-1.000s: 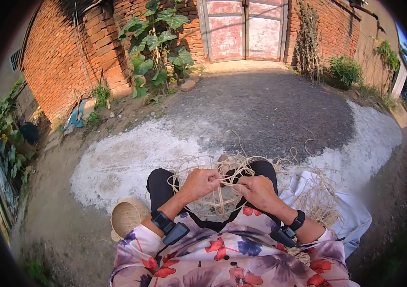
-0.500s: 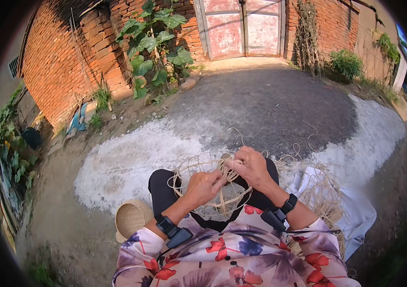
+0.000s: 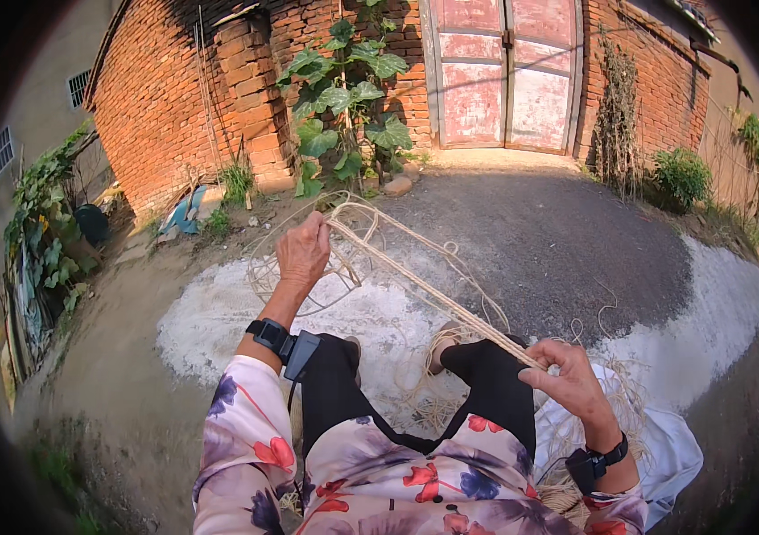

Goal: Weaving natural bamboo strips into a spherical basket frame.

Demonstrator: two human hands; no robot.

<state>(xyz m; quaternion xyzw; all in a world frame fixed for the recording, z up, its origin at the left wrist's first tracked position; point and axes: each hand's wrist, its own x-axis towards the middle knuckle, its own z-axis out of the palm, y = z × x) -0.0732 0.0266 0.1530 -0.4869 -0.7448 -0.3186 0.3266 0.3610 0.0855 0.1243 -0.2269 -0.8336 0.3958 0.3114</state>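
While you sit over the white patch (image 3: 219, 312):
Left hand (image 3: 304, 252): raised, fist gripping the rope (image 3: 424, 290);
Right hand (image 3: 567, 379): by your knee, pinching its other end;
Rope: taut between them.

No package, label or sign shows in this view. The only things that look like a screen are two small black devices. One sits on a black strap at the left wrist (image 3: 283, 339) and the other on a black strap at the right wrist (image 3: 595, 464). Both faces look dark, and I cannot tell if anything is displayed.
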